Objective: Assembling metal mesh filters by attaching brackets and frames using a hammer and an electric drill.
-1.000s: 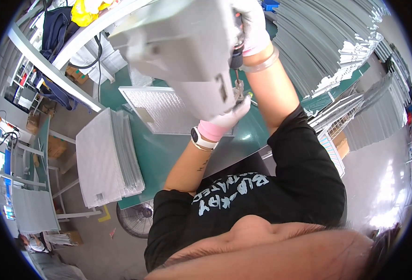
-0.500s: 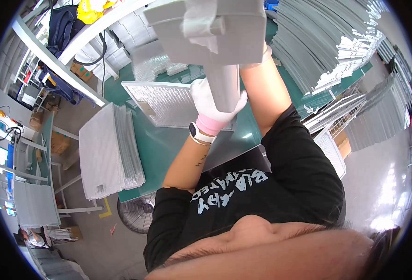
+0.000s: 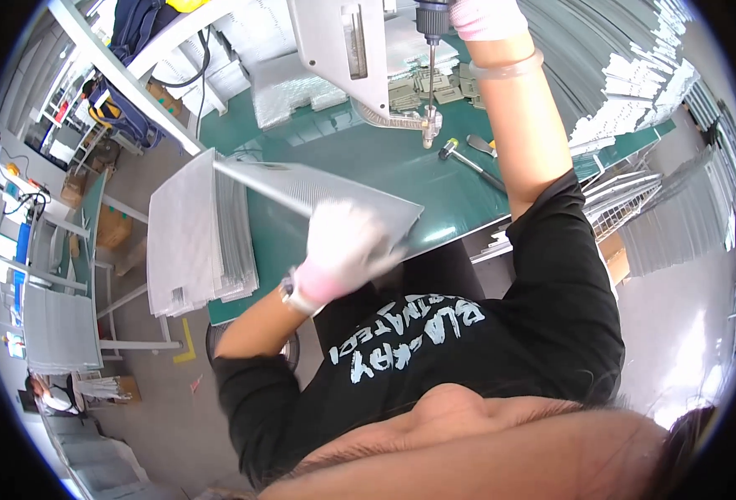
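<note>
My left hand (image 3: 347,252), in a white glove with a pink cuff, is blurred at the near edge of a framed metal mesh panel (image 3: 368,204). The panel leans at a slant over the green table, and whether my fingers grip it cannot be made out. Stretched far forward, my gloved right hand (image 3: 489,18) is closed against the black electric screwdriver (image 3: 433,21), partly cut off by the upper rim. From the screwdriver a long bit runs down to a metal nozzle (image 3: 431,127), beside a grey machine head (image 3: 343,54).
A stack of mesh panels (image 3: 193,237) stands at the table's left edge. A small mallet (image 3: 472,164) lies right of the nozzle on the green table (image 3: 301,154). Small flat pieces (image 3: 434,85) are piled behind it. Long grey strips (image 3: 584,75) are stacked at right.
The grey machine head has swung up and away, bringing the screwdriver and nozzle into view. My left hand has let go of its grey column and come down to the panel, which is turned.
</note>
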The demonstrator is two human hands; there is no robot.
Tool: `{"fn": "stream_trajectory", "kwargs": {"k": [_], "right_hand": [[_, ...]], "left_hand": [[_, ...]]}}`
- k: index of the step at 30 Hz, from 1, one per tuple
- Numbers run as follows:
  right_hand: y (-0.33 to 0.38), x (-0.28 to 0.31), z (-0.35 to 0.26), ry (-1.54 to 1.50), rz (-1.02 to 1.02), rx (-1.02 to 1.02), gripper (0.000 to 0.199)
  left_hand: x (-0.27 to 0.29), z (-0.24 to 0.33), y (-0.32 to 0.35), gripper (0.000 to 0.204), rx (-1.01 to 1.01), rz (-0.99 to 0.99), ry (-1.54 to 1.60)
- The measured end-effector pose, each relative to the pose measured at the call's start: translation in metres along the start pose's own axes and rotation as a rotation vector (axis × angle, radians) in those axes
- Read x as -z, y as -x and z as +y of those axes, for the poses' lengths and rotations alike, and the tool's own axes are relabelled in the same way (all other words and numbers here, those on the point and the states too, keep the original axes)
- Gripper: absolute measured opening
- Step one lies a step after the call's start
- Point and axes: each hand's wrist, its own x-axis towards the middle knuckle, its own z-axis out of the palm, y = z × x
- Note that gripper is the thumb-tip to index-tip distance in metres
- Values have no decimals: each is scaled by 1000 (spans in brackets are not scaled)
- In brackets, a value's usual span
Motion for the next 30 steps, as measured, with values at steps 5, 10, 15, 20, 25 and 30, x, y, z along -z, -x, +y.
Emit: {"fn": "stream_trajectory", "kwargs": {"k": [5, 10, 15, 20, 25, 30], "right_hand": [[7, -9, 26, 8, -20, -132, 9], [31, -3, 35, -109, -213, -272, 14], [52, -24, 43, -57, -99, -244, 32], [27, 21, 86, -347, -704, 130, 39], [77, -1, 66, 156, -1, -150, 17], [92, -15, 62, 22, -48, -268, 15]], "left_hand": [[-36, 13, 193, 10, 124, -850, 60], [-39, -9, 164, 26, 220, -452, -129], [-35, -79, 99, 44, 739, 59, -442], [-32, -47, 63, 28, 577, 69, -222], [-19, 9, 41, 28, 454, 92, -191], [-16, 32, 41, 30, 390, 116, -139]]}}
